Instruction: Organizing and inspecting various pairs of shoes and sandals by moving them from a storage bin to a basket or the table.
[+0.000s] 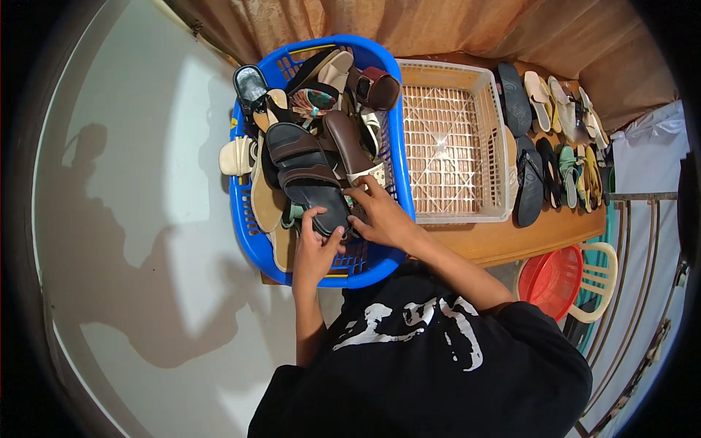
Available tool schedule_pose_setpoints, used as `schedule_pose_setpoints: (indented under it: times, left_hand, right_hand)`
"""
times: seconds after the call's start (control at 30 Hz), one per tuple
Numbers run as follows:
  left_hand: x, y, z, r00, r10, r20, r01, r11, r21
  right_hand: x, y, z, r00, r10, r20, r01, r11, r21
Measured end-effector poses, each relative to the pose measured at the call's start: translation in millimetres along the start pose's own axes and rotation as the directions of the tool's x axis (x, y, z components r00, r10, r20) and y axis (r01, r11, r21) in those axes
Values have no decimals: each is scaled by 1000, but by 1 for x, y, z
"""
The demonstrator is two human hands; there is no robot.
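Observation:
A black sandal with two wide brown-trimmed straps (pixel 298 157) lies slanted on top of a pile of footwear in the blue laundry basket (pixel 398 146). My left hand (pixel 317 252) grips its near end, thumb and forefinger on the sole's rim. From the right, my right hand (pixel 380 213) has thumb and fingertips at the same sandal's edge; some of those fingers are hidden. Just beyond the right hand are a white studded strap (pixel 371 174) and a brown sandal (pixel 343 135). A cream sandal (pixel 237 157) hangs over the basket's left rim.
To the basket's right stands a white plastic crate (pixel 456 213) on the wooden table (pixel 482 244). Rows of sandals and black flip-flops (pixel 529 182) fill the table's right end. Below sits a red basket (pixel 551 281) on a cream chair (pixel 602 285). Brown curtains (pixel 467 29) hang behind.

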State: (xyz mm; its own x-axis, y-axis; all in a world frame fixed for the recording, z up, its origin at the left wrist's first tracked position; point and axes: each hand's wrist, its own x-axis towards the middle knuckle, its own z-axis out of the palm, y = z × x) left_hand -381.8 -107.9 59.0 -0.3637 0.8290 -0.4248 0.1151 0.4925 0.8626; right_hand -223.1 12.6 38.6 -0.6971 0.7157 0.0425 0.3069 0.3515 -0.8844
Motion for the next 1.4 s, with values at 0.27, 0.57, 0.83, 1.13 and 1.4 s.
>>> schedule_pose_setpoints:
  times: [0.27, 0.57, 0.83, 1.13, 1.4]
  left_hand:
    - [20, 76, -39, 909, -140, 391, 71, 980, 185]
    - [153, 103, -17, 814, 572, -99, -527, 800, 287]
    - [200, 71, -32, 857, 491, 158, -383, 402, 832]
    - [206, 97, -54, 974, -137, 180, -55, 629, 776]
    - [275, 11, -38, 937, 24, 350, -167, 908, 384]
  right_hand:
    - [33, 10, -16, 975, -171, -143, 139, 967, -212]
    - [103, 43, -4, 988, -72, -140, 61, 995, -79]
    - [115, 33, -16, 1000, 16, 7, -16, 999, -36]
    - [97, 24, -31, 981, -195, 1, 194, 979, 69]
    - [124, 15, -10, 955, -148, -258, 164, 986, 41]
